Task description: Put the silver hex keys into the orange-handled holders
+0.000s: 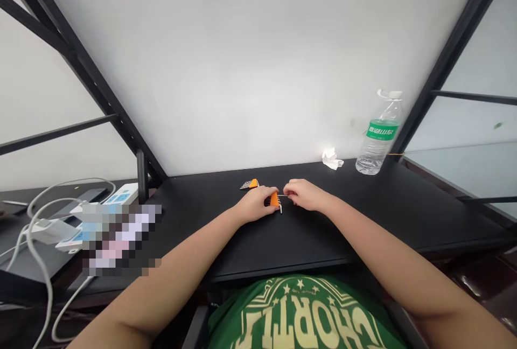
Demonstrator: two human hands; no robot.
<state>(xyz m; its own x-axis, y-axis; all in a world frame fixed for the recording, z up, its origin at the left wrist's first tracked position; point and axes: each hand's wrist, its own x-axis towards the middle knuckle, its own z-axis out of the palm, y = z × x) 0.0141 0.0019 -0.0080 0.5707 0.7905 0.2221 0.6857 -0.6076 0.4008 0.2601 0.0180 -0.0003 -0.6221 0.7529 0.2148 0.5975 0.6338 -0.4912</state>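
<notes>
Over the middle of the black desk, my left hand (255, 204) grips an orange hex key holder (274, 199) between thumb and fingers. Metal keys stick out of its right side, and one short bent end points down. My right hand (301, 194) is closed in a pinch on a thin hex key (281, 195) that reaches across to the holder. Whether its tip sits inside the holder is too small to tell. Just behind my left hand lies a second orange holder with several hex keys (249, 184), flat on the desk.
A clear water bottle with a green label (378, 136) stands at the back right, with crumpled white tissue (332, 159) beside it. On the left are a white power strip (121, 195) and looping white cables (40, 255). Black metal frame posts (97, 88) rise at both sides.
</notes>
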